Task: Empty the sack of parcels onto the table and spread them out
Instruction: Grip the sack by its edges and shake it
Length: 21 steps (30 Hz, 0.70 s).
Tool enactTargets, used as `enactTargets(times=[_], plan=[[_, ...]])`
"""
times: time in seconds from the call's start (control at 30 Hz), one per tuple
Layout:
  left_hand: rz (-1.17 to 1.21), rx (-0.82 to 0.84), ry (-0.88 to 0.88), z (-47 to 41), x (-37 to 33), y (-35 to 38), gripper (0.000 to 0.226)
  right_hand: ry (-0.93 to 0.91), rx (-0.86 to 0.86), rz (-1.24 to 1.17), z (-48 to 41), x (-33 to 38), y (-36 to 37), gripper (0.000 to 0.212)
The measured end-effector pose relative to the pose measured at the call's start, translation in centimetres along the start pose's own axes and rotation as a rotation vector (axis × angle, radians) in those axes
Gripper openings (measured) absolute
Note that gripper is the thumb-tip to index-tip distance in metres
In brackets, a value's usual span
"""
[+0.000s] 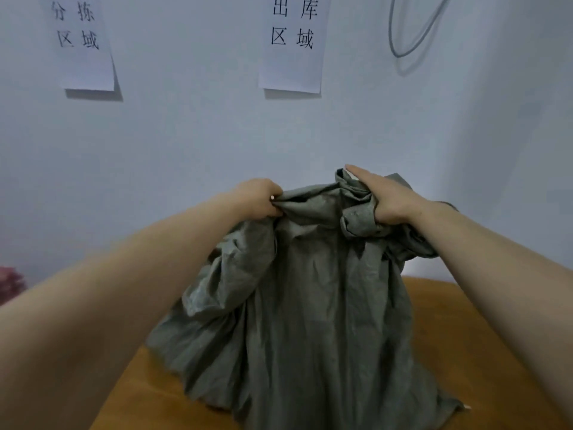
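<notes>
Orange-brown wood of the bench (483, 352) fills the lower part of our view, with a pale wall (186, 135) behind it. One sack (304, 305) takes the centre. It is thin, limp, heavily creased grey-green cloth. It is wide at 6 o'clock, where its lower folds spread down onto the bench. It is gathered narrow at its top, which we hold up in front of the wall. We cannot see into it; the cloth hides whatever it may carry.

Two hands hold it, both at the upper end. Our left hand (260, 198), at 10 o'clock of the sack, has its fingers curled round a pinch of the top edge. Our right hand (384, 197), at 1 o'clock, grips a thick bunch of crumpled cloth, with its forefinger stretched straight along the top of the bunch. Both forearms are bare.

Farther out, two white sheets with black characters hang on the wall: the left sheet (83, 45) at 11 o'clock and the middle sheet (294, 45) at 12 o'clock. One loop of grey cable (412, 32) hangs at 1 o'clock. One blurred pink thing (11, 283) sits at the 9 o'clock edge.
</notes>
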<state>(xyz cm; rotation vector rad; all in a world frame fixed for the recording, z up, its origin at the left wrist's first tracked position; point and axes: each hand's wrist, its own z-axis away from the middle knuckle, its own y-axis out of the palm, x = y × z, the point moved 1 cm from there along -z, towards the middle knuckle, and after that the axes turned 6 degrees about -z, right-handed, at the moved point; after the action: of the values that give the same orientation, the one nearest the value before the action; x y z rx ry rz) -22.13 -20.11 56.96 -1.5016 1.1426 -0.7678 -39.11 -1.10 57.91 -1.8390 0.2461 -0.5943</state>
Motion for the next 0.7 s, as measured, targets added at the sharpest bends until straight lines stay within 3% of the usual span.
enactTargets(times=[0.17, 0.27, 0.37, 0.53, 0.6, 0.7], plan=[[0.063, -0.062, 0.020, 0.3, -2.3, 2.3, 0.017, -0.049, 0.064, -0.149, 0.6, 2.7, 2.0, 0.138], [0.107, -0.076, 0.047, 0.5, -3.3, 3.0, 0.021, -0.038, 0.144, -0.142, 0.7, 4.0, 3.8, 0.142], [0.145, -0.153, 0.034, 1.2, -3.8, 3.5, 0.007, -0.073, 0.167, -0.094, 0.4, 5.1, 6.1, 0.110], [0.557, -0.120, -0.164, 3.5, -0.7, 4.5, 0.034, -0.022, 0.021, 0.088, -0.2, 3.2, 7.7, 0.047], [0.472, -0.183, -0.358, 4.3, 2.3, 4.5, 0.042, 0.031, -0.012, 0.090, 0.0, 1.6, 7.4, 0.031], [0.293, -0.153, -0.802, 5.8, 8.6, 6.0, 0.038, 0.089, -0.032, 0.086, 0.1, 0.2, 7.5, 0.029]])
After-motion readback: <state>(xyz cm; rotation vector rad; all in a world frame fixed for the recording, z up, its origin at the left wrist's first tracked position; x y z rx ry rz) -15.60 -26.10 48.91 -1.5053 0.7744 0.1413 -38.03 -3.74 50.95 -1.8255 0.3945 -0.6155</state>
